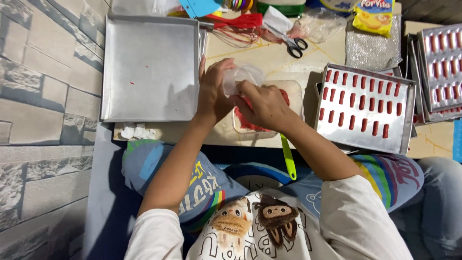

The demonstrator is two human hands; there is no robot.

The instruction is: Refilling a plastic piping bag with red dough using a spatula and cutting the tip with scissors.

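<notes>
Clear plastic wrapper (pixel 243 74) sits at frame centre, pinched between left hand (pixel 211 94) and right hand (pixel 264 106), directly above the container (pixel 296 91).

Bright even overhead light, soft shadows under trays, sharp centre, slight wide-angle edge distortion

A grey stone-pattern wall (pixel 43 96) stands left of the low cream table (pixel 269 62), with blue floor (pixel 108 202) beneath

Red strips (pixel 362 103), silver tray (pixel 405 118)
</notes>
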